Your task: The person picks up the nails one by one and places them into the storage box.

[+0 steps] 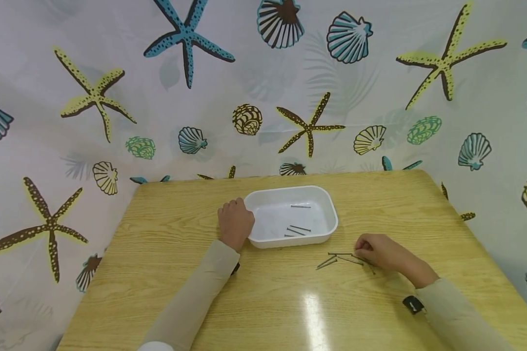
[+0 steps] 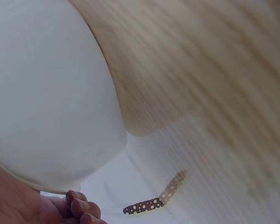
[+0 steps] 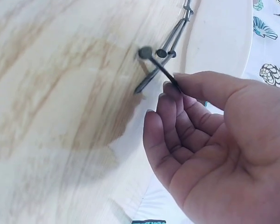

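Observation:
My left hand (image 1: 236, 224) grips the left rim of a white plastic tray (image 1: 268, 214). In the left wrist view its fingers (image 2: 80, 205) curl at the edge of the tray. Several nails (image 1: 300, 206) lie inside the tray. To the right and in front of it, my right hand (image 1: 386, 251) is low over the table. Thumb and fingertips pinch a nail (image 3: 162, 70), its head pointing away from the hand in the right wrist view. More loose nails (image 1: 340, 254) lie beside that hand on the wood, some crossing or touching.
The wood-grain table (image 1: 180, 214) spreads around the tray. Behind it and along both sides hangs a white cloth (image 1: 263, 78) printed with starfish and shells. A bright light reflection (image 1: 314, 317) shows on the tabletop near the front.

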Motion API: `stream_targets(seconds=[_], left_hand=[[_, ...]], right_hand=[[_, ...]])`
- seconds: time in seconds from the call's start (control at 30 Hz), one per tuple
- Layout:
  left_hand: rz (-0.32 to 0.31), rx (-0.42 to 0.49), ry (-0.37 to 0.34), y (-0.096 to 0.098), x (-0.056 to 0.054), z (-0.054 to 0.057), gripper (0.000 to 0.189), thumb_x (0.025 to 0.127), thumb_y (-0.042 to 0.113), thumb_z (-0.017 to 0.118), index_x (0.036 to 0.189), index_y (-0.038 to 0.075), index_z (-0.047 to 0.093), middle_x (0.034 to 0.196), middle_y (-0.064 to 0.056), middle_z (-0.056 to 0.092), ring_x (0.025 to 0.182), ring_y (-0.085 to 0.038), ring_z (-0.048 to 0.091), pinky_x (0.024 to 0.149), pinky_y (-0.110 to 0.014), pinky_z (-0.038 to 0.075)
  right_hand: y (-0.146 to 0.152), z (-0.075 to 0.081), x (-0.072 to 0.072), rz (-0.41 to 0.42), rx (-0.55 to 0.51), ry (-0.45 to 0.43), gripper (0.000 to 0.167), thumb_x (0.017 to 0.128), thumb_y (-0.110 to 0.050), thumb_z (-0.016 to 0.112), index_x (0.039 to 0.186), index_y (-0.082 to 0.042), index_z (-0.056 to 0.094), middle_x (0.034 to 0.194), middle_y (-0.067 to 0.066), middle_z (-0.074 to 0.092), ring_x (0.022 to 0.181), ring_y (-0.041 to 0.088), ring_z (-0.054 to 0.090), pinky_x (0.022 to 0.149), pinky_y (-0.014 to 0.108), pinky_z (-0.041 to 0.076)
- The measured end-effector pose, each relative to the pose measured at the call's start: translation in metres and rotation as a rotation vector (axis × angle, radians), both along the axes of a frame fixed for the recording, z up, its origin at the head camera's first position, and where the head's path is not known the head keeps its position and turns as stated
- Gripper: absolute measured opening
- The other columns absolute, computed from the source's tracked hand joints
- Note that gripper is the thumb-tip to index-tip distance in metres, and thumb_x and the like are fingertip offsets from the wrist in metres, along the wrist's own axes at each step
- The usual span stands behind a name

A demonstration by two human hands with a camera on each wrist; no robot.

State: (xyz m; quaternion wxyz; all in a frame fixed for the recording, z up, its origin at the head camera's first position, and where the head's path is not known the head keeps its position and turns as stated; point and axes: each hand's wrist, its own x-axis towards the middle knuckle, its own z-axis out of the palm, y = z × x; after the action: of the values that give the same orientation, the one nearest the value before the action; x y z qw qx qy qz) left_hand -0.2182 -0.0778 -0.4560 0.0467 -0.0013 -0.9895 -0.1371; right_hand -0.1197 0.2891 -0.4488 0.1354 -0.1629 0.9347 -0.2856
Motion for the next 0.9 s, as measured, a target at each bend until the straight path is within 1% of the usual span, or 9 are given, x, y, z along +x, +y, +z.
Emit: stream_targets(seconds=[0.13,0.27,0.4,0.57,0.67,0.73,0.8,0.87,0.9], left_hand=[[0.003,-0.002,-0.006,0.0,0.0,0.0,0.026,0.09,0.019,0.045,0.104,0.001,0.058,0.095,-0.013,0.058,0.089,-0.03,0.052,0.081,-0.043,0.037],[0.01,-0.007,-0.01,0.0,-0.002,-0.001,0.026,0.091,0.02,0.045,0.104,0.001,0.058,0.095,-0.013,0.058,0.09,-0.03,0.052,0.081,-0.043,0.037],[0.015,-0.014,-0.012,0.0,-0.003,-0.002,0.027,0.091,0.021,0.045,0.106,0.001,0.057,0.096,-0.013,0.058,0.091,-0.03,0.052,0.081,-0.043,0.037],[0.013,-0.013,-0.012,0.001,-0.003,-0.002,0.028,0.09,0.02,0.045,0.106,0.001,0.057,0.097,-0.014,0.058,0.092,-0.03,0.052,0.081,-0.043,0.037],[0.011,-0.017,-0.017,0.001,-0.003,-0.001,0.029,0.09,0.021,0.045,0.107,0.001,0.057,0.097,-0.014,0.058,0.092,-0.03,0.052,0.081,-0.043,0.037],[0.01,-0.016,-0.021,0.001,-0.003,-0.001,0.029,0.09,0.021,0.044,0.107,0.001,0.057,0.097,-0.013,0.058,0.092,-0.03,0.052,0.081,-0.043,0.037],[0.009,-0.014,-0.021,0.001,-0.003,-0.002,0.028,0.09,0.021,0.044,0.106,0.001,0.057,0.096,-0.013,0.058,0.091,-0.03,0.052,0.081,-0.043,0.037],[0.01,-0.011,-0.016,0.001,-0.002,-0.002,0.027,0.09,0.02,0.044,0.105,0.001,0.057,0.095,-0.013,0.057,0.09,-0.03,0.052,0.081,-0.043,0.036],[0.008,-0.007,-0.01,0.001,-0.002,-0.002,0.027,0.09,0.02,0.044,0.104,0.001,0.057,0.094,-0.013,0.057,0.089,-0.03,0.052,0.08,-0.043,0.037]], right_hand=[[0.006,0.005,-0.002,-0.026,-0.008,-0.016,0.014,0.093,-0.011,0.054,0.1,-0.003,0.062,0.087,0.001,0.061,0.078,0.012,0.055,0.067,0.032,0.046],[0.015,0.008,-0.005,-0.055,-0.068,-0.037,0.017,0.093,-0.013,0.054,0.101,-0.001,0.063,0.087,0.004,0.062,0.077,0.016,0.058,0.067,0.031,0.047],[0.022,0.006,-0.006,-0.097,-0.2,-0.094,0.022,0.095,-0.013,0.051,0.105,0.004,0.06,0.09,0.01,0.063,0.078,0.021,0.06,0.066,0.03,0.049],[0.031,0.004,-0.003,-0.154,-0.383,-0.192,0.029,0.097,-0.013,0.048,0.112,0.011,0.053,0.104,0.022,0.059,0.09,0.024,0.061,0.076,0.035,0.051],[0.035,0.003,-0.002,-0.213,-0.455,-0.221,0.034,0.097,-0.015,0.048,0.117,0.012,0.05,0.109,0.025,0.056,0.096,0.027,0.061,0.079,0.036,0.05],[0.038,0.002,-0.001,-0.25,-0.493,-0.216,0.034,0.098,-0.014,0.047,0.118,0.014,0.048,0.11,0.027,0.055,0.097,0.028,0.061,0.08,0.036,0.05],[0.04,0.001,-0.001,-0.279,-0.516,-0.204,0.034,0.098,-0.013,0.046,0.117,0.015,0.047,0.11,0.027,0.055,0.096,0.026,0.061,0.08,0.036,0.05],[0.041,-0.002,-0.002,-0.304,-0.527,-0.19,0.033,0.096,-0.012,0.049,0.116,0.014,0.047,0.109,0.026,0.055,0.094,0.022,0.062,0.079,0.034,0.05],[0.042,-0.003,-0.002,-0.299,-0.523,-0.178,0.032,0.095,-0.011,0.05,0.115,0.015,0.048,0.108,0.026,0.056,0.093,0.021,0.062,0.078,0.034,0.05]])
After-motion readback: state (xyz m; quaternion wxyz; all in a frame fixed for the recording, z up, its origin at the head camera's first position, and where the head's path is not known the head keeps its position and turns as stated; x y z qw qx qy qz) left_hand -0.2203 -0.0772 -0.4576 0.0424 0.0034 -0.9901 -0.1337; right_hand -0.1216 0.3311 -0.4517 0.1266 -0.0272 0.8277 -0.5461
